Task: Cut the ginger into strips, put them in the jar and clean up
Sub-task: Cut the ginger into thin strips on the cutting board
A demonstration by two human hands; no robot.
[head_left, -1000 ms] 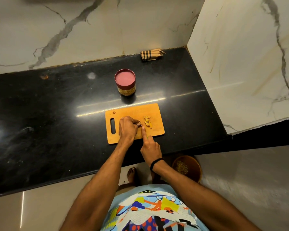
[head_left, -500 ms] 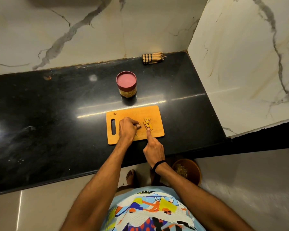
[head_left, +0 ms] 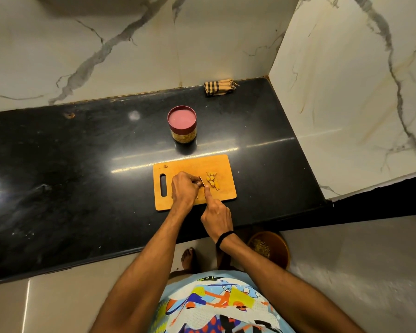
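An orange cutting board lies on the black countertop. My left hand is curled over a piece of ginger on the board, which is mostly hidden under the fingers. My right hand grips a knife, index finger stretched along its back; only a short bit of blade shows beside the left fingertips. A small heap of cut ginger pieces lies just right of the blade. Behind the board stands a jar with a pink lid on, yellowish contents inside.
A folded striped cloth lies in the back corner against the marble wall. A marble side wall closes off the counter's right end. On the floor under the counter edge sits a brown bowl holding scraps, near my bare foot.
My right hand and the knife shifted slightly between cuts beside the left fingertips. The left hand stayed on the ginger. The camera view drifted a little.
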